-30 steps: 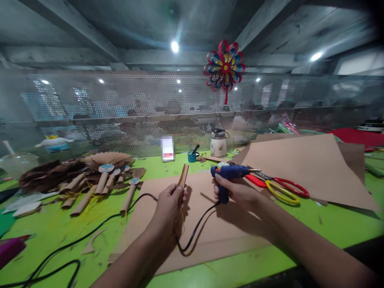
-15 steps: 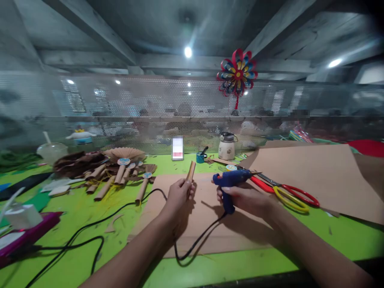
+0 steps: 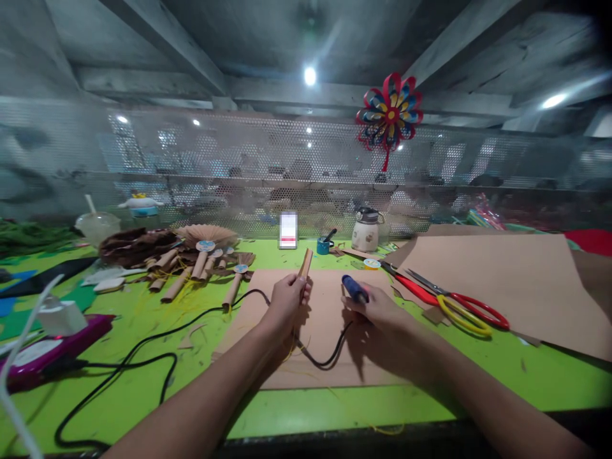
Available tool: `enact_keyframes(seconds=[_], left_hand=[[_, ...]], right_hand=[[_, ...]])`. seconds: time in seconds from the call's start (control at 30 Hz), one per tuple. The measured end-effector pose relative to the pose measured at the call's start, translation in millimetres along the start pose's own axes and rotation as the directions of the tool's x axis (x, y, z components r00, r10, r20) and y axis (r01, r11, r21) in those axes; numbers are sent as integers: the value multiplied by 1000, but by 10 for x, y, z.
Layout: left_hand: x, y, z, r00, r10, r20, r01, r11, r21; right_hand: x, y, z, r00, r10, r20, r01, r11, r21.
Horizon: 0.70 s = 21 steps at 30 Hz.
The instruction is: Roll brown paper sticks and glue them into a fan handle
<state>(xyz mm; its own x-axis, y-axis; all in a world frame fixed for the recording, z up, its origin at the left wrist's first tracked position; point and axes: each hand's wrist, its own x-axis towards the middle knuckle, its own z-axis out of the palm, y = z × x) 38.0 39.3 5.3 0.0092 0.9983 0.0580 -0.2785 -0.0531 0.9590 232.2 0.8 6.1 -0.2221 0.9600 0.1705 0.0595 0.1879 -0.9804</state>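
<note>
My left hand (image 3: pixel 288 298) is closed around a narrow folded strip of brown paper (image 3: pixel 306 262), which sticks up from the fingers. To its right, my right hand (image 3: pixel 375 306) grips a dark blue hot glue gun (image 3: pixel 354 288). Only the rear of its body shows, and my hand covers the handle and nozzle. A black cord (image 3: pixel 325 364) loops from the glue gun toward my left wrist. Under both hands lies a flat sheet of brown card (image 3: pixel 280 376) on the green table. Thin yellow strands trail near my left wrist.
Scissors with red and yellow handles (image 3: pixel 466 315) lie at right, beside a large brown paper sheet (image 3: pixel 497 268). Small paper fans with rolled handles (image 3: pixel 176 285) are piled at left. A purple power strip (image 3: pixel 90 335) sits at front left. A phone (image 3: pixel 288 231) and a flask (image 3: pixel 366 233) stand behind.
The glue gun has turned in my right hand, its nozzle no longer visible on the right. My left hand still holds the paper strip. The whole view has shifted slightly.
</note>
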Motion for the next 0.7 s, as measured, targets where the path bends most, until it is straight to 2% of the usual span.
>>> enact_keyframes(seconds=[0.07,0.17,0.23,0.33,0.4,0.5,0.6,0.7], left_hand=[[11,-6,-15,1000,7,4,-7,1000,10],[16,-6,-28,1000,28,6,-28,999,19],[12,-3,-30,999,39,13,-39,999,10],[10,-8,-29,998,57,18,-57,998,-13],[14,-18,-25,998,52,28,-51,998,-30],[-2,-25,-2,999,2,49,0,999,-45],[-66,-13,46,996,-53,69,60,994,-93],[-139,-6,90,987,-73,141,99,977,-187]], right_hand=[[-27,-45,6,996,93,13,-93,996,-16],[-90,-132,-34,975,186,119,-198,975,102],[-120,-174,-88,961,199,190,-232,957,172],[-125,-199,-176,954,167,247,-212,963,167],[-111,-205,-215,972,115,205,-151,974,170],[-99,-231,-240,999,-33,35,23,971,239],[-116,-287,-272,976,-180,-125,209,933,292],[-144,-348,-329,938,-244,-247,315,897,309]])
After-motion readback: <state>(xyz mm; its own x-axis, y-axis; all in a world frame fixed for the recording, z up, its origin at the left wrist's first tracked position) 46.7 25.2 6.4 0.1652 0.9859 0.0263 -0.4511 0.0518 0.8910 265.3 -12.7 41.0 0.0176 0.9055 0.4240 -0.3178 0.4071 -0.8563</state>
